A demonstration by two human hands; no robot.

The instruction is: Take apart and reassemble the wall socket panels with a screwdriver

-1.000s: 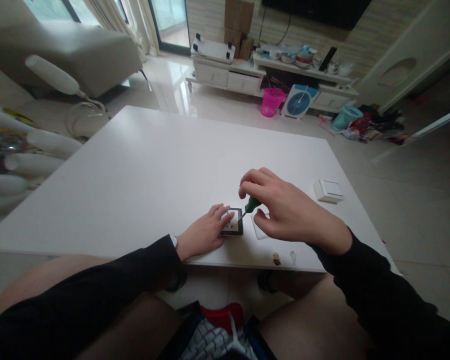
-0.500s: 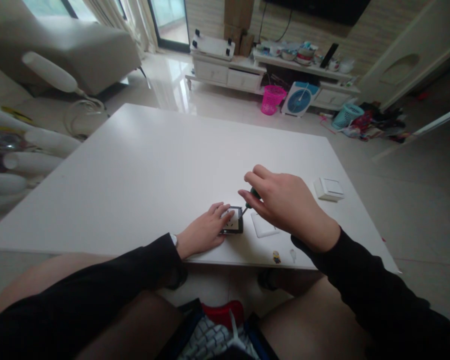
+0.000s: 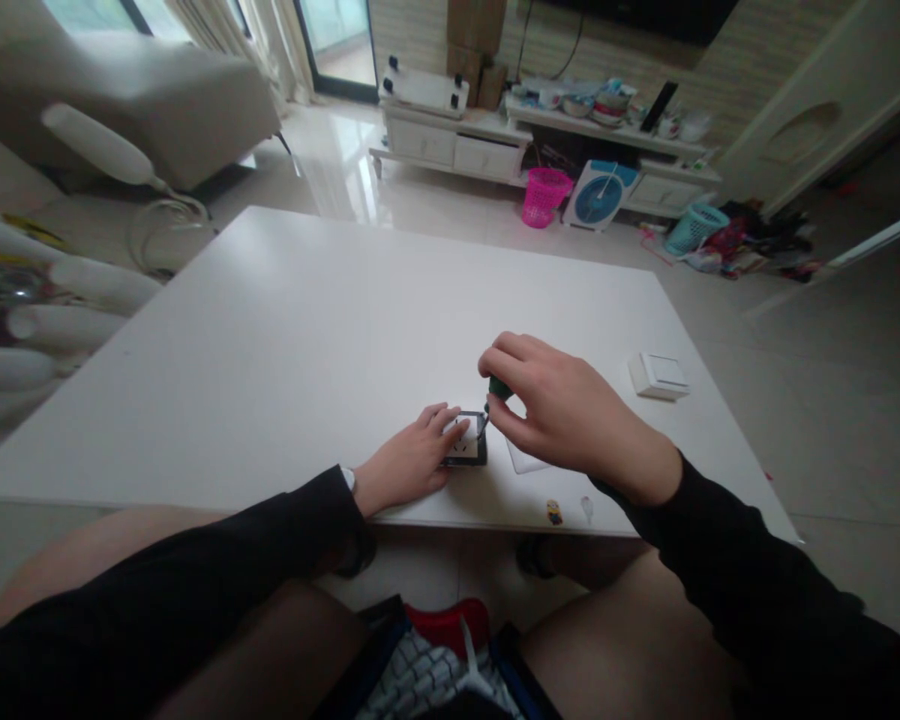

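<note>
My left hand (image 3: pixel 411 460) grips the left side of a wall socket (image 3: pixel 469 452), its fingers laid across the top. The socket has a white face with slots and a dark frame, and it lies near the table's front edge. Closed around the green handle of a screwdriver (image 3: pixel 499 387) is my right hand (image 3: pixel 559 400). The shaft slants down to the right part of the socket; I cannot tell whether the tip sits in a screw. A thin white cover plate (image 3: pixel 526 461) lies right of the socket, partly hidden under my right hand.
The white table (image 3: pixel 330 320) bears a white switch box (image 3: pixel 660 377) at the right. Close to the front edge are a small yellow-and-blue figure sticker (image 3: pixel 554 513) and a small pale sticker (image 3: pixel 587 510). Beyond the table stand a pink basket (image 3: pixel 544 197) and a blue fan (image 3: pixel 598 197).
My right hand has shifted slightly left with the screwdriver, its fingers now curled closer round the handle, which stands more upright. My left hand and the socket have stayed put.
</note>
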